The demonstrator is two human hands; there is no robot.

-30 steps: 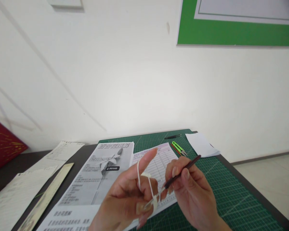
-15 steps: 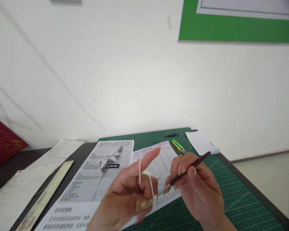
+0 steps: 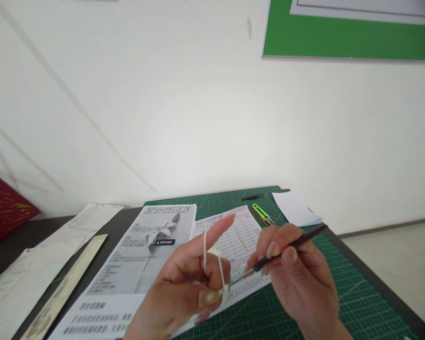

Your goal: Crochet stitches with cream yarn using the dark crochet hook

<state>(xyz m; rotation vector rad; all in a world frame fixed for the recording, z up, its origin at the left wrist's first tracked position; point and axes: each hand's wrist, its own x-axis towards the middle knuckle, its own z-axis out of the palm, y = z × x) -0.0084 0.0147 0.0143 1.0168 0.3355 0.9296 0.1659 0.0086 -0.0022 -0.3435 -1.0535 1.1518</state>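
Note:
White yarn (image 3: 205, 252) loops round the raised index finger of my left hand (image 3: 187, 283). The thumb and bent fingers of that hand pinch a small white piece of yarn work (image 3: 225, 293). My right hand (image 3: 299, 278) grips a crochet hook (image 3: 286, 248) with a dark handle, pointing down to the left. The hook's metal tip is at the white yarn, beside my left thumb; the exact catch of yarn on it is too small to tell.
Under my hands lie a green cutting mat (image 3: 361, 293), a printed flower sheet (image 3: 127, 259) and a table form (image 3: 237, 236). Green snips (image 3: 260, 212), black tweezers (image 3: 254, 197) and white paper (image 3: 295, 208) lie farther back. Handwritten sheets (image 3: 31, 264) and a long strip (image 3: 71, 283) are left.
My right hand has moved slightly right, with the hook's handle now lying flatter and its tip a little farther right. My left hand keeps nearly the same pose.

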